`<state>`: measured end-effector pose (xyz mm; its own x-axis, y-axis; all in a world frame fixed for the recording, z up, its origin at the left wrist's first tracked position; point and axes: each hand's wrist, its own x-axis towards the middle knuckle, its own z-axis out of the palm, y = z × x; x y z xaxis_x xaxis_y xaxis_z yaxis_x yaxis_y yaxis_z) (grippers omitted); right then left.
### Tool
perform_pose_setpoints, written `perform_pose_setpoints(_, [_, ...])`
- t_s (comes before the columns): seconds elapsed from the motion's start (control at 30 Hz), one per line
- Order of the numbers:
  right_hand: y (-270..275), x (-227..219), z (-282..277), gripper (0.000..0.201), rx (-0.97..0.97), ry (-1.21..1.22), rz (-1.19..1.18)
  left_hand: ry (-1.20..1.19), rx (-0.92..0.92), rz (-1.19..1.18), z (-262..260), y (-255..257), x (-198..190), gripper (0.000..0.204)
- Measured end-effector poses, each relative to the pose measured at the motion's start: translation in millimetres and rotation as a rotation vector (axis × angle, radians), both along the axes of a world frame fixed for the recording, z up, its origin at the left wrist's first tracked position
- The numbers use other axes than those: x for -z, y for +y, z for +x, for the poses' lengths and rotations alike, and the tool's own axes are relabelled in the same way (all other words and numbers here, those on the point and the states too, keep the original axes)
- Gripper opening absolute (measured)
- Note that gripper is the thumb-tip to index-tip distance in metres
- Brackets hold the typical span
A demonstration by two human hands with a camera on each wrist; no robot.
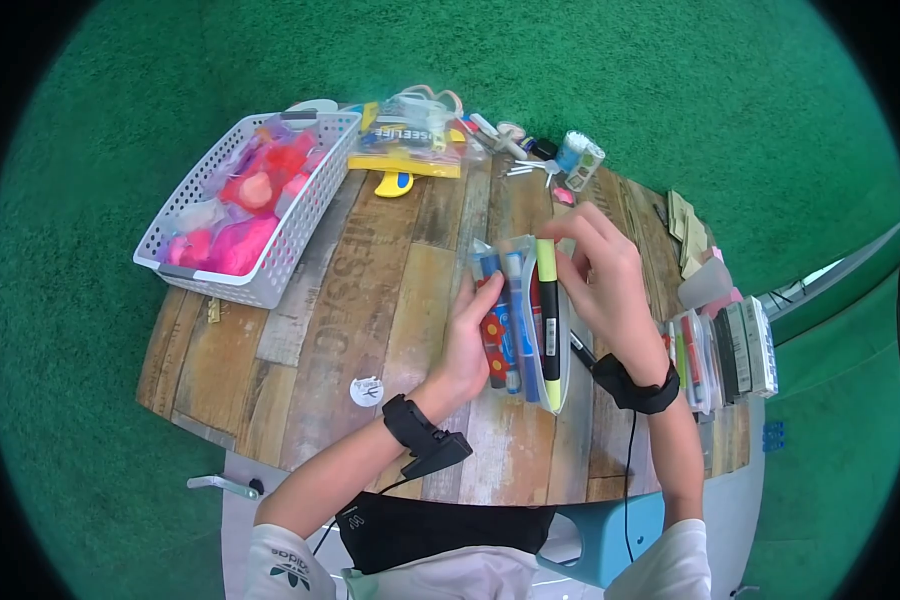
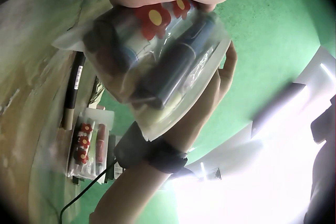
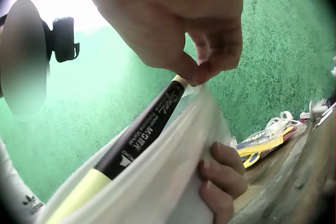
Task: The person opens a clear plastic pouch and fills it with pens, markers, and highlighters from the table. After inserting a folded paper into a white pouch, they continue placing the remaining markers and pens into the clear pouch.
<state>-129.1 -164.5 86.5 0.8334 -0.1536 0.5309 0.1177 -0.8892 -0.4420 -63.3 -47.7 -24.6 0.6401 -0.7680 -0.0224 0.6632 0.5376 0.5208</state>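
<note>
A clear pouch (image 1: 523, 345) holding several markers, with red flowers printed on it, is held above the wooden table. My left hand (image 1: 460, 350) grips its left side, thumb in front; its fingertips (image 3: 223, 176) show on the pouch in the right wrist view. A black marker with pale yellow-green ends (image 1: 550, 325) stands along the pouch's right side, its label showing (image 3: 152, 124). My right hand (image 1: 610, 285) pinches the pouch's top edge beside that marker's upper end; whether it also grips the marker, I cannot tell.
A white basket (image 1: 305, 235) of pink and purple packets stands at the left. Yellow bags (image 1: 405, 165) lie at the back. A dark pen (image 1: 582, 350) lies beneath my right wrist; more pouches (image 1: 692, 350) and boxes (image 1: 760, 345) stand at the right. A round sticker (image 1: 367, 391) is at front left.
</note>
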Motion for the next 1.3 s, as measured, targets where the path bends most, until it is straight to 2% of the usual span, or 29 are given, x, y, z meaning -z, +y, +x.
perform_pose_setpoints(0.1, [-6,5,2,0.017,-0.005,-0.071,-0.115,0.045,0.061,0.010,-2,-2,4,0.025])
perform_pose_setpoints(0.3, [-10,6,6,0.018,-0.062,-0.124,-0.087,0.031,0.083,-0.003,0,-2,1,0.027])
perform_pose_setpoints(0.47, [-10,-3,6,0.020,-0.085,-0.037,0.068,0.033,0.099,-0.011,0,0,0,0.028])
perform_pose_setpoints(0.6, [-10,1,6,0.019,-0.090,-0.052,0.081,0.059,0.129,-0.008,2,0,1,0.029])
perform_pose_setpoints(0.67, [-10,4,5,0.018,-0.090,-0.156,-0.084,0.056,0.124,-0.010,3,1,0,0.029])
perform_pose_setpoints(0.8, [-7,2,3,0.018,-0.074,-0.131,-0.092,0.004,0.063,-0.009,7,3,-4,0.028])
perform_pose_setpoints(1.07, [-10,-9,-3,0.035,-0.159,0.116,0.187,0.017,0.045,-0.042,9,4,-9,0.031])
perform_pose_setpoints(1.3, [1,-3,-6,0.043,-0.191,0.085,0.174,-0.015,-0.034,-0.006,11,2,-2,0.033])
